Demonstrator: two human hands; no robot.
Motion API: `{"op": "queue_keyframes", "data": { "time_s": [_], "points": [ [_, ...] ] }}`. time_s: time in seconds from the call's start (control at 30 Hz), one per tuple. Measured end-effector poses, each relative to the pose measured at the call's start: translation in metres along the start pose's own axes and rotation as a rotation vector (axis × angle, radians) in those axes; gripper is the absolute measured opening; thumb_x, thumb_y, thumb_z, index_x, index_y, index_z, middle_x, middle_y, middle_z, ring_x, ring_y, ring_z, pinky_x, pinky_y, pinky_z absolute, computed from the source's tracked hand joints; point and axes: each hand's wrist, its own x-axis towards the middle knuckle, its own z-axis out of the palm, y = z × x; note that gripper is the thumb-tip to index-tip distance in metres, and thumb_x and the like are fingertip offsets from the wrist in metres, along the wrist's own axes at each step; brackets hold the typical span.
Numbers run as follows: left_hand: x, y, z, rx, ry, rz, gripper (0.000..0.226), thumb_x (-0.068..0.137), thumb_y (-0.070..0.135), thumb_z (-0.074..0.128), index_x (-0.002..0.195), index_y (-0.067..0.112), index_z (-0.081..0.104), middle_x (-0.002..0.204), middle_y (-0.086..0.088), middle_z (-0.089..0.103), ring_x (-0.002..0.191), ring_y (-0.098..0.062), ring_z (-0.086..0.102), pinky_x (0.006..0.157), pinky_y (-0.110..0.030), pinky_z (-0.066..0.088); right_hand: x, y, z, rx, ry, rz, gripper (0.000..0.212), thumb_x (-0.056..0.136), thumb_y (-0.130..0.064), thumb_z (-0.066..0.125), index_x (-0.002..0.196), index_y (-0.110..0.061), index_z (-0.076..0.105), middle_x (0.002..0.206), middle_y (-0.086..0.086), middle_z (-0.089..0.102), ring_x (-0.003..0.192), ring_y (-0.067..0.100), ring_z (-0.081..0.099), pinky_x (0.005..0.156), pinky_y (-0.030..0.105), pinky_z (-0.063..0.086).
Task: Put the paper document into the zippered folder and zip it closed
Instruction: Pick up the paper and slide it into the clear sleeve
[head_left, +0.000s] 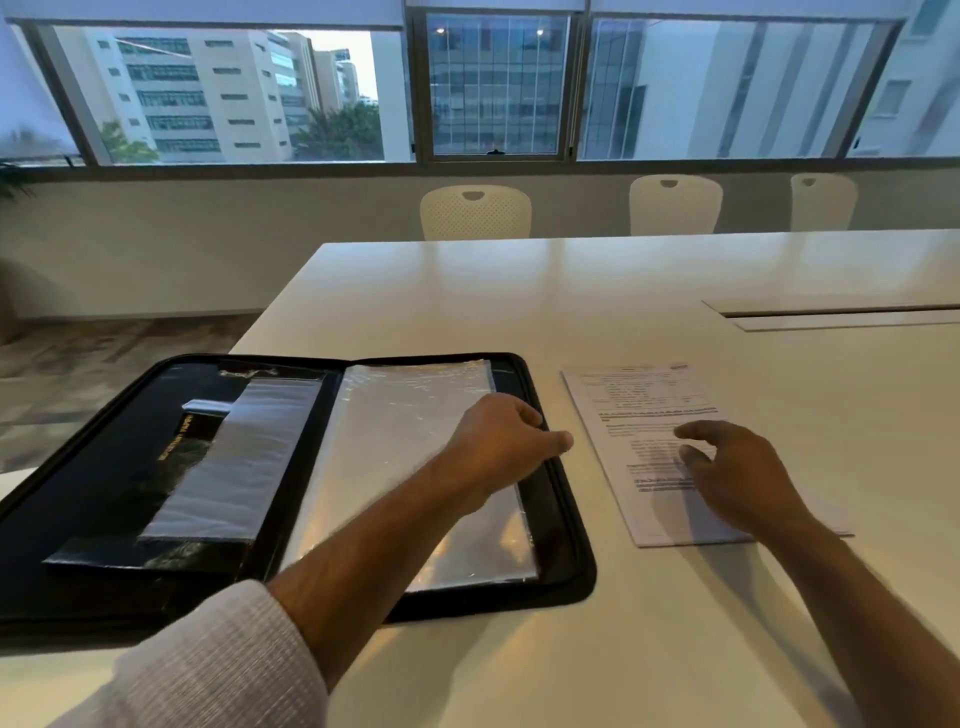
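A black zippered folder (566, 525) lies open flat on the white table, at the left. Its right half holds clear plastic sleeves (395, 441); its left half has dark pockets with a plastic flap. My left hand (498, 441) rests on the right edge of the sleeves, fingers curled against the folder's rim. The paper document (644, 405), a printed sheet, lies flat on the table just right of the folder. Over the sheet's lower half hovers my right hand (737, 473), fingers spread and holding nothing; whether it touches the paper is unclear.
The white table (519, 291) stretches far ahead and to the right, with a cable slot (831, 314) at the right. White chairs (475, 213) stand along its far side under the windows. The table's left edge runs just beyond the folder.
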Motion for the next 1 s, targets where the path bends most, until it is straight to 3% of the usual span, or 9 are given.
{"op": "queue_keyframes", "data": {
  "time_s": [0.2,0.4,0.5,0.63,0.7,0.8,0.87,0.93,1.0],
  "points": [
    [0.024,0.019,0.04,-0.179,-0.11,-0.182,0.035,0.083,0.022,0.076,0.113,0.011,0.06,0.106,-0.005,0.064,0.094,-0.018,0.065,0.071,-0.027,0.055,0.01,0.034,0.0,-0.119,-0.03,0.006,0.02,0.087,-0.012,0.066,0.105,-0.008,0.073,0.121,0.014,0.066,0.111,0.033,0.059,0.091,0.033,0.043],
    [0.031,0.032,0.068,-0.223,-0.085,-0.227,0.036,0.086,0.007,0.069,0.119,0.011,0.053,0.128,-0.011,0.059,0.115,-0.027,0.06,0.089,-0.032,0.054,0.015,0.047,0.009,-0.118,-0.024,-0.043,0.015,0.086,-0.015,0.068,0.098,-0.009,0.075,0.109,0.011,0.068,0.101,0.031,0.062,0.085,0.035,0.047],
    [0.036,0.038,0.075,-0.23,-0.058,-0.229,0.034,0.088,0.001,0.064,0.119,0.01,0.052,0.133,-0.012,0.057,0.117,-0.028,0.058,0.078,-0.027,0.052,0.015,0.051,0.011,-0.1,-0.012,-0.067,0.014,0.086,-0.014,0.068,0.096,-0.009,0.076,0.105,0.009,0.068,0.096,0.03,0.063,0.078,0.031,0.044],
    [0.041,0.041,0.082,-0.324,-0.066,-0.324,0.029,0.086,-0.002,0.065,0.105,0.011,0.049,0.127,-0.014,0.058,0.113,-0.034,0.06,0.081,-0.037,0.056,0.013,0.051,0.014,-0.068,0.042,-0.076,0.014,0.086,-0.012,0.068,0.096,-0.008,0.077,0.104,0.007,0.068,0.097,0.029,0.063,0.078,0.032,0.045],
    [0.043,0.039,0.084,-0.407,-0.069,-0.377,0.033,0.085,0.002,0.068,0.112,0.008,0.051,0.117,-0.013,0.063,0.103,-0.033,0.065,0.08,-0.04,0.06,0.013,0.051,0.013,-0.071,0.043,-0.085,0.014,0.086,-0.012,0.068,0.097,-0.008,0.077,0.104,0.007,0.068,0.097,0.028,0.063,0.079,0.033,0.046],
    [0.04,0.036,0.084,-0.507,-0.075,-0.399,0.03,0.088,0.014,0.066,0.115,0.014,0.054,0.105,-0.01,0.069,0.079,-0.019,0.068,0.059,-0.025,0.054,0.014,0.053,0.012,-0.069,0.034,-0.091,0.013,0.085,-0.013,0.068,0.094,-0.01,0.077,0.102,0.006,0.068,0.095,0.028,0.063,0.079,0.034,0.048],
    [0.039,0.034,0.087,-0.514,-0.071,-0.37,0.028,0.091,0.018,0.064,0.117,0.014,0.055,0.108,-0.008,0.068,0.073,-0.01,0.062,0.064,-0.021,0.054,0.015,0.052,0.012,-0.065,0.037,-0.088,0.011,0.085,-0.013,0.068,0.092,-0.011,0.077,0.101,0.005,0.068,0.094,0.028,0.063,0.079,0.035,0.049],
    [0.039,0.035,0.091,-0.517,-0.06,-0.343,0.031,0.092,0.016,0.062,0.123,0.013,0.056,0.116,-0.006,0.065,0.083,-0.006,0.06,0.074,-0.019,0.054,0.015,0.052,0.012,-0.073,0.048,-0.09,0.011,0.085,-0.014,0.068,0.09,-0.013,0.077,0.101,0.004,0.068,0.093,0.027,0.063,0.079,0.035,0.049],
    [0.042,0.036,0.097,-0.499,-0.059,-0.329,0.037,0.092,0.014,0.062,0.128,0.011,0.056,0.124,-0.006,0.063,0.101,-0.019,0.062,0.076,-0.025,0.05,0.015,0.051,0.012,-0.083,0.056,-0.089,0.011,0.085,-0.016,0.068,0.09,-0.014,0.077,0.102,0.003,0.068,0.093,0.026,0.063,0.078,0.033,0.048]
  ]
}}
